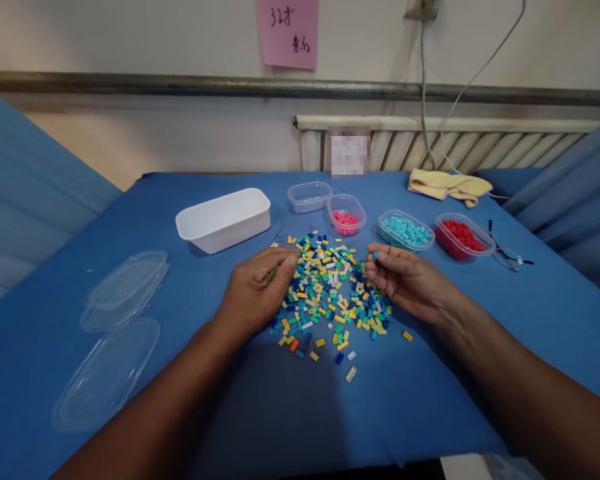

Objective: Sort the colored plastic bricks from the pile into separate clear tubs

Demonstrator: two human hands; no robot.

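A loose pile of small toy building bricks [325, 287] in yellow, blue, green and white lies spread between my two hands. My left hand [259, 283] rests against the pile's left side, thumb and fingers drawn together; whatever they may hold is hidden. At the pile's right side, my right hand [407, 277] is turned partly palm up and pinches a small teal toy brick [375, 255] between thumb and fingers. Just beyond that hand stands a clear tub of turquoise bricks [407, 230]. Pink bricks [345, 221] and red bricks [463, 237] fill parts of two other clear tubs.
A white bin [225, 223] and an unfilled clear tub [310, 198] stand behind the pile. Clear lids [107, 373] lie at the left. Glasses [510, 257] and a yellow cloth [447, 187] are at the right. A radiator [395, 147] lines the wall.
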